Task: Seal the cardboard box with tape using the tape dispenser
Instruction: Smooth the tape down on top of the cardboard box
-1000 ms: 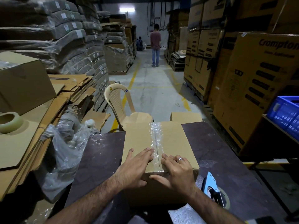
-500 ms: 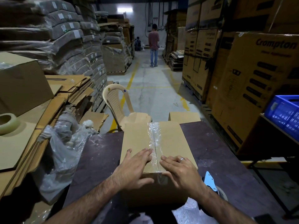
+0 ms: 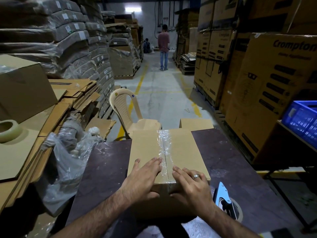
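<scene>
A closed cardboard box (image 3: 181, 148) stands on the dark table (image 3: 228, 170). A strip of clear tape (image 3: 165, 145) runs along its centre seam and down the near face. My left hand (image 3: 144, 179) lies flat on the box top left of the seam, thumb down over the near edge. My right hand (image 3: 190, 182), with a ring, lies flat right of the seam in the same way. The tape dispenser (image 3: 226, 201), with its blue frame and tape roll, lies on the table to the right of my right wrist, untouched.
A crumpled plastic bag (image 3: 68, 162) hangs at the table's left edge. Flat cardboard sheets and a spare tape roll (image 3: 8, 130) lie on the left. A plastic chair (image 3: 130, 114) stands beyond the box. A blue crate (image 3: 301, 122) sits at right. A person (image 3: 163, 48) stands down the aisle.
Both hands have stayed flat on the near end of the box, shifting only slightly along the tape. The view has moved a little.
</scene>
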Demonstrator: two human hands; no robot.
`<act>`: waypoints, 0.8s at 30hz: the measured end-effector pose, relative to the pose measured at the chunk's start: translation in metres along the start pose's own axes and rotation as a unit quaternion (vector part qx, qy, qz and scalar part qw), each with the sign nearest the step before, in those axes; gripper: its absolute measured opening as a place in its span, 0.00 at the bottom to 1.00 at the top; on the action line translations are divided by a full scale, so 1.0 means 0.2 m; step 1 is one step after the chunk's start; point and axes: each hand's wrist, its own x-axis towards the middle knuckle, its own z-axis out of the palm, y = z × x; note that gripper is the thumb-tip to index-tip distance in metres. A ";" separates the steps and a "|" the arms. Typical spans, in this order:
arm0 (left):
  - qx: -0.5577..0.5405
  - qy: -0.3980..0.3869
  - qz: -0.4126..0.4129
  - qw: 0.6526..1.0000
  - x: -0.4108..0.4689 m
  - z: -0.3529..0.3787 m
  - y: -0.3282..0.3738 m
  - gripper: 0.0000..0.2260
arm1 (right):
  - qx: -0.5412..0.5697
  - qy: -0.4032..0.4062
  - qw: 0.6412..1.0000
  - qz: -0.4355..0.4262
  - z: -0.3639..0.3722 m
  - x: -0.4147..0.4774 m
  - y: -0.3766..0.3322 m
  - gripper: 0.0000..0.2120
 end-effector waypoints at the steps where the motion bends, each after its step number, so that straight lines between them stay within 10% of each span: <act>1: -0.006 -0.001 0.002 1.000 0.00 0.00 0.00 0.38 | 0.001 0.007 1.000 0.001 -0.01 0.01 0.00 0.25; 24: -0.003 -0.035 0.022 0.999 0.00 -0.02 -0.01 0.35 | -0.021 0.032 0.999 0.018 0.01 0.03 -0.03 0.23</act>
